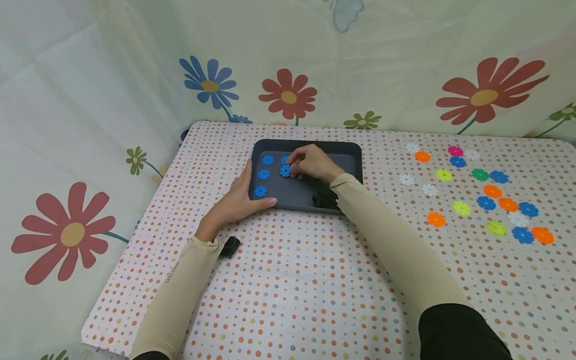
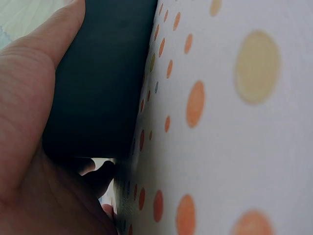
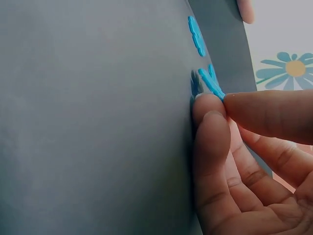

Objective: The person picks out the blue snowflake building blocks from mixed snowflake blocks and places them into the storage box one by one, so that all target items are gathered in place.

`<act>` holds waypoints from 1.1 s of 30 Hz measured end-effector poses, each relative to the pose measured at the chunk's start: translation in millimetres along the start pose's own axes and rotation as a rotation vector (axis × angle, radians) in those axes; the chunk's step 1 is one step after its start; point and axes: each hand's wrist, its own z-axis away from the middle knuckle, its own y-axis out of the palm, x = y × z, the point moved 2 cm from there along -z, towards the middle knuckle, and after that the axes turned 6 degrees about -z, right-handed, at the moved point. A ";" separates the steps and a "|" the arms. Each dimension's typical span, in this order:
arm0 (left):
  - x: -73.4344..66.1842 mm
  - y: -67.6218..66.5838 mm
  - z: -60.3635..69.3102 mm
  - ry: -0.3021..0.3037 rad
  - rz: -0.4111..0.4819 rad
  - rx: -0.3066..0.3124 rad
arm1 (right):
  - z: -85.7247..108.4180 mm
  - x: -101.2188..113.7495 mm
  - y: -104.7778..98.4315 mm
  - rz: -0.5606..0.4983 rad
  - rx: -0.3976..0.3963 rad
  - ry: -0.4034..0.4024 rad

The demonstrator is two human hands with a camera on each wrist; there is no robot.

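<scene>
Dotted tabletop [image 1: 279, 280] is covered partly by the tray [image 1: 297, 192], which is braced at its near-left corner by the spread left hand [image 1: 238, 200], presumably for steadiness. Inside, a blue disc [image 3: 212, 87] is pinched, tilted, by the right hand's [image 1: 314, 162] fingertips, probably for finer control.

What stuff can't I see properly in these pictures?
- Head view: the farther blue disc beside the right hand; fingers partly hide it.
- Head view: the dark thing beside the right sleeve; too dark to name.
- Head view: the butterfly; the top edge cuts it off.
- Left wrist view: inside the tray; its wall hides it.
</scene>
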 end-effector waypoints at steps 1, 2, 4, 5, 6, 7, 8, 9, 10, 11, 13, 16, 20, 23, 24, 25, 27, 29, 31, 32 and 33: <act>0.0 -0.1 0.3 -0.002 0.000 0.000 | 0.0 0.1 0.5 0.002 0.000 0.003; 0.0 -0.1 0.4 -0.004 0.000 0.000 | 0.3 0.4 1.0 0.004 -0.001 0.003; 0.0 -0.2 -0.1 -0.003 0.001 -0.002 | 0.7 0.8 1.4 0.010 0.000 0.001; -0.1 -0.3 -0.2 -0.003 0.001 -0.004 | 0.8 0.7 1.5 0.014 0.000 0.001; -0.2 -0.3 -0.4 -0.002 0.002 -0.005 | 0.8 0.6 1.5 0.017 -0.002 0.001; -0.1 -0.2 -0.6 -0.002 0.002 -0.005 | 0.8 0.5 1.6 0.017 -0.003 0.000; -0.2 -0.2 -0.8 -0.001 0.003 -0.006 | 0.6 0.0 1.6 0.017 -0.005 -0.001; -0.4 -0.2 -0.8 -0.001 0.003 -0.005 | 0.4 -0.6 1.6 0.018 -0.007 -0.001; -0.4 -0.2 -0.7 -0.003 0.003 -0.004 | 0.2 -1.1 1.9 0.019 -0.009 0.000; -0.5 -0.1 -0.7 -0.003 0.003 -0.003 | -0.2 -1.8 2.1 0.021 -0.010 0.001; -0.5 0.0 -0.6 -0.003 0.004 -0.002 | -0.3 -2.4 2.6 0.026 -0.013 0.000; -0.4 0.0 -0.3 -0.001 0.008 -0.002 | -1.0 -3.1 3.2 0.044 -0.013 -0.003; 0.0 0.1 0.3 0.002 0.009 -0.003 | -1.0 -3.1 3.6 0.066 -0.005 -0.013; 0.0 -0.1 0.5 0.006 0.007 -0.005 | -0.6 -2.9 3.2 0.084 0.010 -0.017; 0.0 -0.1 0.5 0.008 0.007 -0.005 | -0.7 -3.1 2.9 0.092 0.015 -0.017; -0.1 -0.2 0.5 0.010 0.007 -0.005 | -0.9 -3.3 2.5 0.099 0.021 -0.017; -0.2 -0.2 0.3 0.013 0.006 -0.004 | -0.9 -3.8 1.8 0.116 0.033 -0.016; -0.5 -0.2 0.3 0.015 0.007 -0.004 | -1.3 -4.0 1.0 0.131 0.042 -0.019; -1.0 -0.1 0.6 0.012 0.007 -0.005 | -1.4 -3.8 0.5 0.141 0.050 -0.023; -1.2 -0.1 0.8 0.011 0.006 -0.006 | -1.3 -3.6 0.2 0.146 0.053 -0.026; -1.4 -0.1 1.0 0.009 0.007 -0.006 | -1.3 -3.3 0.1 0.152 0.057 -0.028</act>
